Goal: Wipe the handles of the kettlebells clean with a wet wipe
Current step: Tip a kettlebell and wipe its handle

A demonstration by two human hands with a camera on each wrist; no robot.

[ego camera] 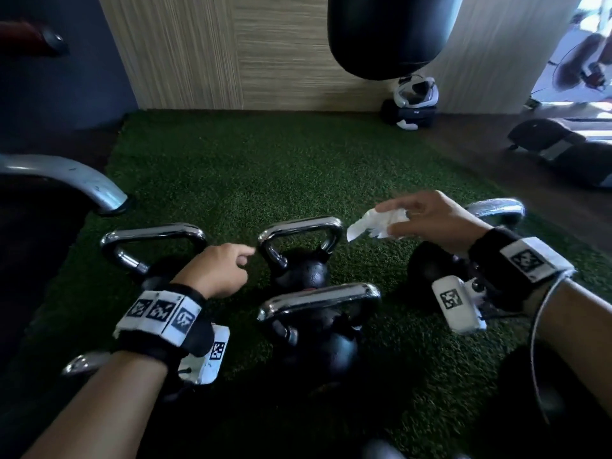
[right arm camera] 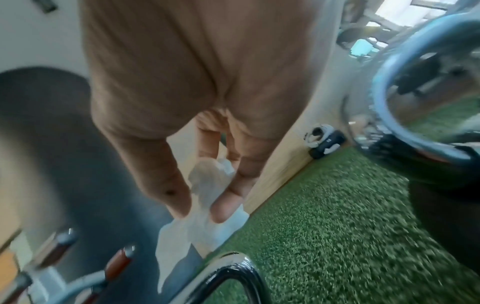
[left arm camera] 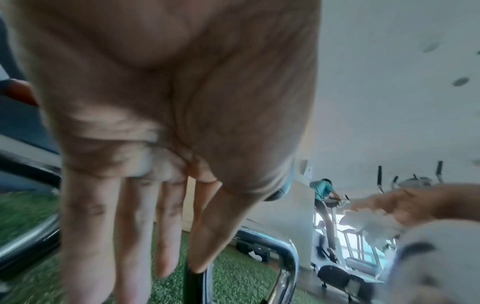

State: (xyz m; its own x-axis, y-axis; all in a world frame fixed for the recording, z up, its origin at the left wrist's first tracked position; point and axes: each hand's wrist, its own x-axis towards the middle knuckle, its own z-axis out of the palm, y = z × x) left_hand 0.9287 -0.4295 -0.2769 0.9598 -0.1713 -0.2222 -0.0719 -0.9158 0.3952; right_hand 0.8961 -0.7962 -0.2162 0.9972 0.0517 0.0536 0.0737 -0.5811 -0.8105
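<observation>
Several black kettlebells with chrome handles stand on green turf. My left hand hovers empty between the left kettlebell handle and the middle far handle. Its fingers hang straight in the left wrist view, where the left hand has its thumb tip just above that chrome handle. My right hand pinches a crumpled white wet wipe in the air to the right of the middle handle. In the right wrist view the right hand holds the wipe above a chrome handle.
A nearer kettlebell handle lies below the middle one, and another kettlebell sits under my right wrist. A black punching bag hangs ahead. A metal machine leg is at left, a black bag at right.
</observation>
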